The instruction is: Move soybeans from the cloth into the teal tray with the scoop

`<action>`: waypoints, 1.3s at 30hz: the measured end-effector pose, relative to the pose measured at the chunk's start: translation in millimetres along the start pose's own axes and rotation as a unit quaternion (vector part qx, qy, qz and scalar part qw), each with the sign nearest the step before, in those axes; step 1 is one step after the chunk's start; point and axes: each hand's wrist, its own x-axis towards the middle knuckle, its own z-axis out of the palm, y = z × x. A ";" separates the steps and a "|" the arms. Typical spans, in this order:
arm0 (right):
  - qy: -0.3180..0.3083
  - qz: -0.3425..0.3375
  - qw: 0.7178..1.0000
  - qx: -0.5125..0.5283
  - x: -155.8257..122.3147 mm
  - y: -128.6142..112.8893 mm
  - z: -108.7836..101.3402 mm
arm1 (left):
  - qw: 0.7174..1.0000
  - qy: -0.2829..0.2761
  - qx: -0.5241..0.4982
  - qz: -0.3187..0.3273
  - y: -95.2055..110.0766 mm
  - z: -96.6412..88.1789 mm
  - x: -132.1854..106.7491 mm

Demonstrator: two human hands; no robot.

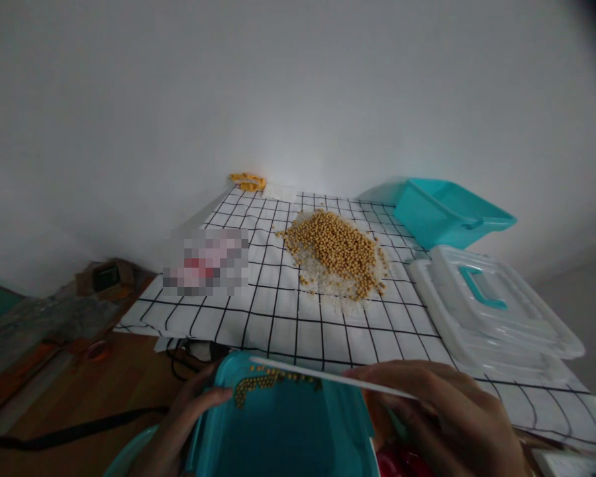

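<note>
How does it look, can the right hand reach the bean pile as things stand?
Probably yes: between the right hand and the bean pile I see only gridded cloth, though that hand holds a thin white strip.

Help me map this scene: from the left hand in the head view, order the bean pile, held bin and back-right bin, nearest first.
1. Held bin, gripped by the left hand.
2. Bean pile, mid-table.
3. Back-right bin, near the wall.
</note>
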 end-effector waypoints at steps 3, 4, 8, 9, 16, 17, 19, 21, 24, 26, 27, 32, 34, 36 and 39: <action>0.041 0.050 0.998 -0.007 -7.0 -5.6 3.0 | 0.999 -0.022 -0.033 -0.024 0.2 3.5 -0.5; 0.050 0.067 0.996 -0.016 -7.9 -6.1 3.0 | 0.998 -0.032 -0.039 -0.028 -0.1 4.8 -0.7; 0.028 0.052 0.997 -0.055 -5.1 -0.7 -1.7 | 0.997 -0.046 -0.049 -0.031 -3.1 8.5 -2.0; 0.013 0.033 0.998 -0.056 -4.1 1.4 -2.1 | 0.997 -0.044 -0.053 -0.035 -4.2 9.0 -2.3; 0.037 -0.011 0.998 -0.055 -3.9 6.4 6.4 | 0.993 -0.053 -0.095 -0.042 -7.0 11.4 -4.1; 0.028 -0.021 0.997 -0.062 -4.0 7.6 6.3 | 0.994 -0.058 -0.087 -0.037 -6.9 11.7 -3.8; 0.025 -0.029 0.996 -0.082 -4.8 11.5 6.1 | 0.995 -0.060 -0.069 -0.028 -8.0 11.7 -2.5; 0.050 -0.017 0.994 -0.101 -7.7 16.4 7.3 | 0.996 -0.055 -0.059 -0.025 -11.4 10.9 -0.2; 0.095 0.013 0.987 -0.129 -14.6 22.7 11.7 | 0.998 -0.040 -0.052 -0.013 -18.9 9.0 4.2; 0.104 0.022 0.983 -0.151 -18.2 25.5 13.9 | 0.998 -0.039 -0.045 0.001 -23.1 8.2 6.7; 0.111 0.023 0.981 -0.160 -19.1 26.9 14.2 | 0.998 -0.042 -0.046 0.001 -24.5 8.2 7.5; 0.136 -0.001 0.972 -0.193 -14.8 33.8 8.1 | 0.994 -0.048 -0.092 -0.028 -23.6 12.0 5.8; 0.135 -0.020 0.967 -0.213 -12.7 34.6 5.1 | 0.993 -0.047 -0.100 -0.031 -20.9 14.1 3.4; 0.150 -0.017 0.964 -0.220 -13.1 32.6 3.6 | 0.992 -0.057 -0.105 -0.037 -18.1 15.6 0.7; 0.203 0.043 0.961 -0.184 -19.4 26.5 3.5 | 0.991 -0.063 -0.110 -0.033 -14.6 17.2 -2.5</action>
